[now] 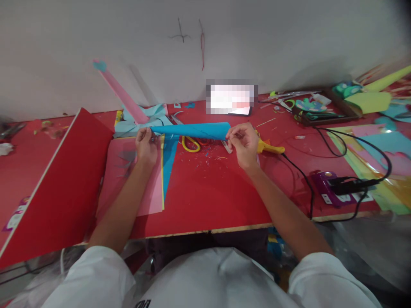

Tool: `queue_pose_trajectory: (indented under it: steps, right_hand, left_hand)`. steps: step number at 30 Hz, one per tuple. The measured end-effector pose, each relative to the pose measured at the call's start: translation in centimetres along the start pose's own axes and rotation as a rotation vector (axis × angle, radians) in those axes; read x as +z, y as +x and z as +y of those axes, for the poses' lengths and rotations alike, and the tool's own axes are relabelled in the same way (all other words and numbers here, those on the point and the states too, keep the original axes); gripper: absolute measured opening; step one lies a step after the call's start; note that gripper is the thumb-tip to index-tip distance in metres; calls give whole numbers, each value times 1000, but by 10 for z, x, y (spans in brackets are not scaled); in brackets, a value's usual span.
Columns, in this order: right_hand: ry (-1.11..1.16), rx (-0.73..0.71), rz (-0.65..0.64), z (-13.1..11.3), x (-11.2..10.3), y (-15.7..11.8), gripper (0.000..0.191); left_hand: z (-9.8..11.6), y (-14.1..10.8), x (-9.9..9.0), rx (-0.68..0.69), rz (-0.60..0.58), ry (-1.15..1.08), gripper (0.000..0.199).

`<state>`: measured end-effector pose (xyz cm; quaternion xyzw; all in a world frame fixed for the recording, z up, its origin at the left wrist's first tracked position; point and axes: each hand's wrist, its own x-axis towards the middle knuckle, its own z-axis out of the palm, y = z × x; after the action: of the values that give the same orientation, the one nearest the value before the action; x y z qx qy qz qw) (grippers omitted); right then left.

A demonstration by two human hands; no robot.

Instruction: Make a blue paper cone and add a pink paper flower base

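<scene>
A blue paper cone point(195, 130) lies level between my hands above the red table. Its narrow end is in the closed fingers of my left hand point(147, 144), over the pink sheets point(147, 188). At the wider right end, my right hand point(242, 143) has its fingertips pinched at the rim. Scissors with yellow handles point(191, 145) lie under the cone, partly hidden by it. Just right of my right hand is a yellow glue gun point(271, 148) with a black cable.
A red divider board point(61, 184) stands at the left. Behind is a pink paper cone point(123, 94) on blue paper. A phone point(233, 100) leans at the wall. On the right are a purple power strip point(330, 188), cables and a craft tray point(321, 122).
</scene>
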<state>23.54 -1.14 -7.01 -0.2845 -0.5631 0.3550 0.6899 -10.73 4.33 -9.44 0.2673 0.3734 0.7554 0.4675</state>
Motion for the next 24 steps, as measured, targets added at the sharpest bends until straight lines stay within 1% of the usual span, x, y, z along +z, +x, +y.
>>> queue_pose_trajectory:
  steps: [4, 10, 20, 24]
  right_hand:
    - [-16, 8, -14, 1, 0, 0, 30]
    - [-3, 18, 17, 0, 1, 0, 35]
    - [-33, 2, 12, -4, 2, 0, 27]
    - [-63, 2, 6, -4, 2, 0, 29]
  left_hand:
    - [1, -1, 1, -1, -5, 7, 25]
    - [2, -3, 4, -4, 15, -4, 25]
    - [-1, 1, -2, 6, -5, 2, 25]
    - [-1, 1, -1, 4, -4, 2, 24]
